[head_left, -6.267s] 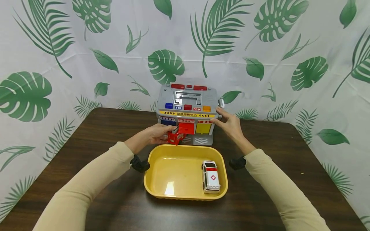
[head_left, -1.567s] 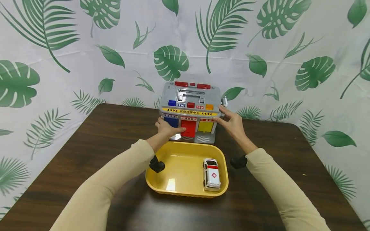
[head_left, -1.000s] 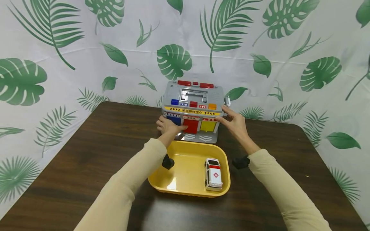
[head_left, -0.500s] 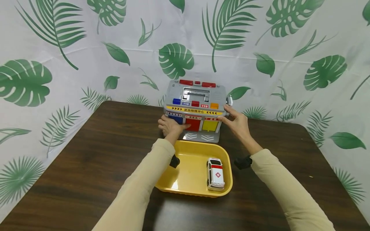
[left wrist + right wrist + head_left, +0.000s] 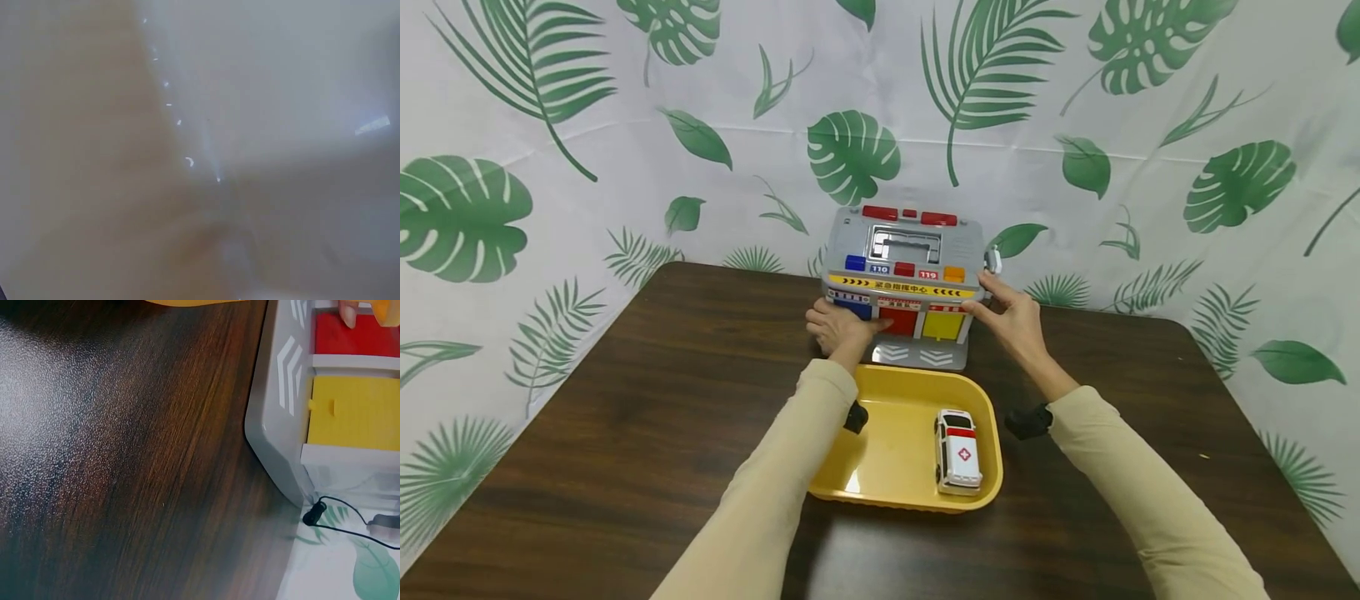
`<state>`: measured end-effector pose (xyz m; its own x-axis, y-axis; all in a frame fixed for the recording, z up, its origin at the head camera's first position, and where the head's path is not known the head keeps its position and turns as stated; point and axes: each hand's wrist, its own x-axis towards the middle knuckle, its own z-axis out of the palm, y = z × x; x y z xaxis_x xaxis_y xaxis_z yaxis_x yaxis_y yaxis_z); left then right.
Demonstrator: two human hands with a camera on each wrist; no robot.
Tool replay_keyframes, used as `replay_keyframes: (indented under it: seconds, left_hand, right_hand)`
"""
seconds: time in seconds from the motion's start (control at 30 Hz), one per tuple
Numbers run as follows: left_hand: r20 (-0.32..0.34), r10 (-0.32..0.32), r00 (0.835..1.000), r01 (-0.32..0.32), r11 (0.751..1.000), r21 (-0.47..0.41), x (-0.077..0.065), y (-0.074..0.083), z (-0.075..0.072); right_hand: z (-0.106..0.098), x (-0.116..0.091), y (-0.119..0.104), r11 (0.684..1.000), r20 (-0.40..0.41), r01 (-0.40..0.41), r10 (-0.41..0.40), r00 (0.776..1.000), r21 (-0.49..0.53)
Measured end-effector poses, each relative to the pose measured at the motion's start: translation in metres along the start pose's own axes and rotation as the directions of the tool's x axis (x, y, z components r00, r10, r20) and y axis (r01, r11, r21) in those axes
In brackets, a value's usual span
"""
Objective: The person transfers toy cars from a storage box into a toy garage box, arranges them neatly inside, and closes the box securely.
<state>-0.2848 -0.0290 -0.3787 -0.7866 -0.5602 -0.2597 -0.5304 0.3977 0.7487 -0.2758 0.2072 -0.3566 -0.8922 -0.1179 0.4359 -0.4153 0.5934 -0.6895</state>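
Note:
A grey toy rescue station (image 5: 917, 242) with a blue, a red and a yellow door stands against the backdrop. My left hand (image 5: 842, 329) holds its front left corner, fingers at the left side and thumb (image 5: 883, 325) on the red door (image 5: 898, 325); the hand covers most of the blue door (image 5: 856, 309). My right hand (image 5: 1011, 321) grips the right edge just under the roof, between thumb and fingers. In the right wrist view a fingertip (image 5: 348, 314) touches the red door, and the yellow door (image 5: 356, 412) hangs down. The left wrist view is blurred.
In front of the station sits a yellow tray (image 5: 887, 500), with a white toy ambulance (image 5: 958, 450) in its right part. A dark wooden table (image 5: 647, 433) carries both. Behind hangs a leaf-print cloth (image 5: 737, 183). A thin black cord (image 5: 350, 528) lies by the station.
Earlier my left hand held a red toy fire truck at the lifted red door; now the truck is out of sight and the door hangs down. The right hand has kept its hold.

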Motion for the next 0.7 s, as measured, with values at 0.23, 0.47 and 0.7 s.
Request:
replay_keyframes:
  seconds: [0.23, 0.47, 0.7]
  left_hand:
    - [0.0, 0.008, 1.0, -0.008, 1.0, 0.025, -0.003, 0.004, 0.0]
    - [0.027, 0.03, 0.999, -0.03, 1.0, -0.005, -0.01, 0.005, -0.006]
    - [0.17, 0.1, 0.98, -0.094, 0.995, -0.042, -0.019, 0.0, -0.03]
  right_hand:
    - [-0.003, -0.001, -0.002, 1.0, -0.015, 0.011, -0.011, 1.0, -0.004]
    - [-0.005, 0.002, 0.0, 1.0, -0.011, 0.008, -0.008, 1.0, -0.007]
    - [-0.003, 0.001, 0.001, 1.0, 0.011, -0.013, 0.013, 1.0, 0.005]
